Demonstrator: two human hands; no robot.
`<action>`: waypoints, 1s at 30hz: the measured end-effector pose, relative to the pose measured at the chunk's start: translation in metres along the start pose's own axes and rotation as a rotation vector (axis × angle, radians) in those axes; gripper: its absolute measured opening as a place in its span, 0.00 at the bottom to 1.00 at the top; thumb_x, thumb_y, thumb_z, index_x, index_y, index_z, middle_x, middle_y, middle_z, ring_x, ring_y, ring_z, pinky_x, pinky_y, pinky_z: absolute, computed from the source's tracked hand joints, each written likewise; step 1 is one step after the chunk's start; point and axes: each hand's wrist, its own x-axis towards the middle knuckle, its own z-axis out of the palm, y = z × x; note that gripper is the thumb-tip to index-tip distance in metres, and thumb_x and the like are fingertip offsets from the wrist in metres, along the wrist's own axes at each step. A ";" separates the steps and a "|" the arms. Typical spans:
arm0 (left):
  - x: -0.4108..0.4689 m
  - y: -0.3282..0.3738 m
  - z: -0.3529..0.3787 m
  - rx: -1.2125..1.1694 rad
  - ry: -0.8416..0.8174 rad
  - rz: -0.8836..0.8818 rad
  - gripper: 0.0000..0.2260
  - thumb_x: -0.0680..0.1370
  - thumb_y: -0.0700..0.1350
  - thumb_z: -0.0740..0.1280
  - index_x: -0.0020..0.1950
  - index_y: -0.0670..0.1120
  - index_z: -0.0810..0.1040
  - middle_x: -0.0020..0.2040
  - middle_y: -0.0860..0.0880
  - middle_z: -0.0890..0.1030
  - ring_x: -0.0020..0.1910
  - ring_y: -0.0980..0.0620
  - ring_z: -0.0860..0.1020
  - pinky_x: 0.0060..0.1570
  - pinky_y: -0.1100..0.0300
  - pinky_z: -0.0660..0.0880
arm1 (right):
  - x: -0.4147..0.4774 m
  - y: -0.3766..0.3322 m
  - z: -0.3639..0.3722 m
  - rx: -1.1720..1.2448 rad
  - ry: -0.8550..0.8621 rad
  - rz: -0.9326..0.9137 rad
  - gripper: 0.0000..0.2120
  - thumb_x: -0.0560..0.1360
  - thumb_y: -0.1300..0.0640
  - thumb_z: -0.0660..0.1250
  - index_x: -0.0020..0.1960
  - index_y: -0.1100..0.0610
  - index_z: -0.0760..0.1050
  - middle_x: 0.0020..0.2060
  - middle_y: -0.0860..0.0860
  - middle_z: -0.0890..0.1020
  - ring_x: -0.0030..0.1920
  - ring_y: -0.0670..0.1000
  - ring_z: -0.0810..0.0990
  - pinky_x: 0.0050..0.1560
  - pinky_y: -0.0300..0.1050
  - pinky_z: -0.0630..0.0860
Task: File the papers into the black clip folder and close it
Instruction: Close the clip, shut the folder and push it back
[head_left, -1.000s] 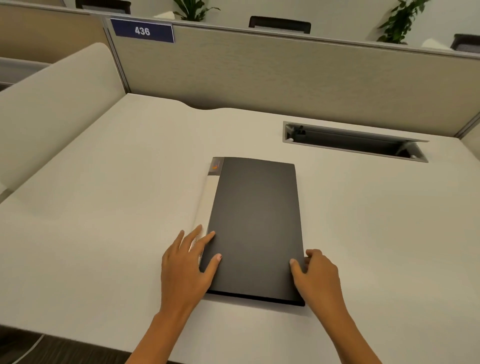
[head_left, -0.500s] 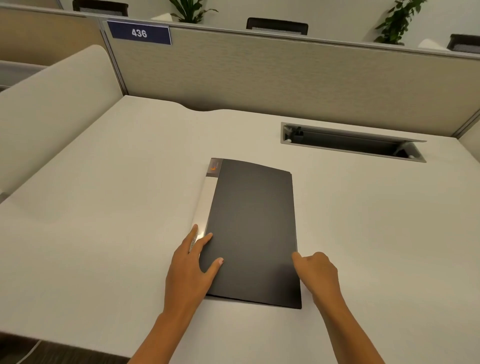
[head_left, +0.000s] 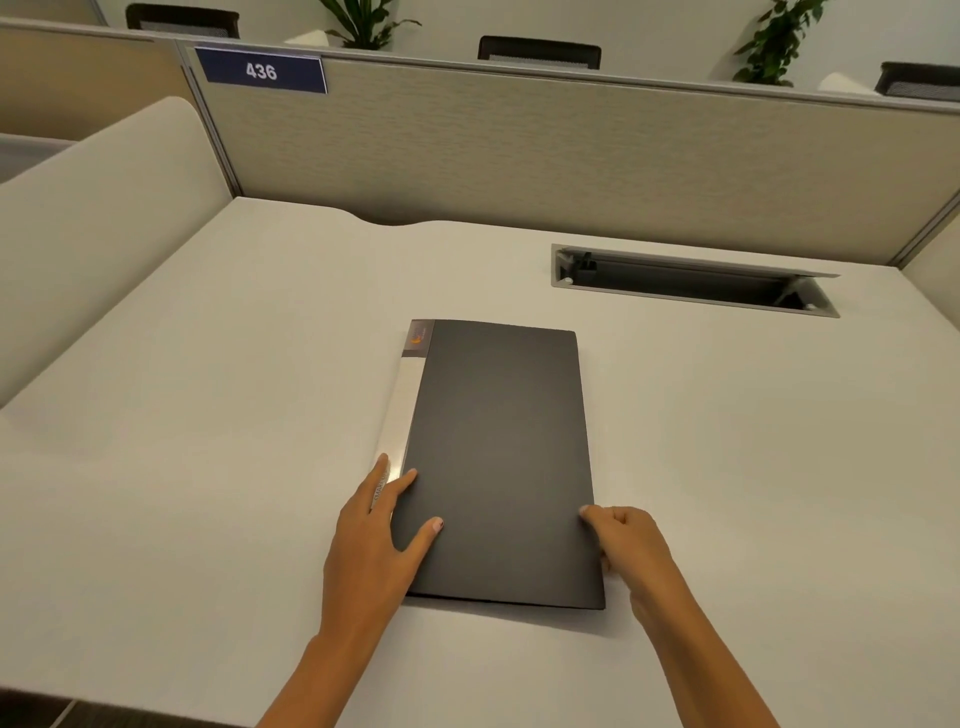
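Spreading across most of the view, the pale desk (head_left: 208, 467) runs back to a beige fabric partition (head_left: 519, 156) that carries a blue number plate (head_left: 261, 70) reading 436. Set into the desk's far right part is a long cable hatch (head_left: 691, 283) with its flap raised at the right end. Green plants (head_left: 776, 41) and dark chair backs show above the partition.

Near the middle of the desk, toward its front edge, the black clip folder (head_left: 504, 457) lies flat and shut, spine to the left; a pale strip runs along that spine, with a small orange logo at its far end. No loose papers show around it.

The left hand (head_left: 376, 540) rests flat and open on the folder's near left corner, fingers spread over the spine strip and thumb out across the black cover, pressing rather than gripping. The right hand (head_left: 626, 545) sits at the folder's right edge near the front corner, fingers curled loosely with the tips touching that edge; whether they actually pinch the cover cannot be told.
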 end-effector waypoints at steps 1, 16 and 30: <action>0.000 0.001 0.000 0.002 -0.002 -0.003 0.28 0.71 0.56 0.70 0.70 0.55 0.68 0.75 0.54 0.62 0.71 0.50 0.65 0.64 0.53 0.69 | -0.002 0.002 0.004 0.013 0.006 -0.022 0.10 0.76 0.54 0.64 0.40 0.58 0.67 0.35 0.54 0.74 0.34 0.51 0.71 0.38 0.44 0.70; 0.025 0.002 -0.021 -0.316 0.042 -0.291 0.17 0.81 0.50 0.56 0.70 0.53 0.66 0.68 0.50 0.72 0.53 0.55 0.75 0.56 0.53 0.72 | -0.010 0.003 0.022 0.316 0.089 -0.233 0.19 0.79 0.62 0.61 0.64 0.44 0.73 0.60 0.50 0.79 0.63 0.52 0.76 0.64 0.57 0.73; 0.159 0.029 -0.028 -0.433 0.049 -0.182 0.18 0.82 0.47 0.56 0.72 0.52 0.66 0.65 0.46 0.76 0.64 0.45 0.72 0.64 0.46 0.70 | 0.077 -0.101 0.024 0.469 0.177 -0.456 0.18 0.78 0.60 0.62 0.64 0.43 0.72 0.59 0.45 0.79 0.58 0.48 0.78 0.59 0.47 0.77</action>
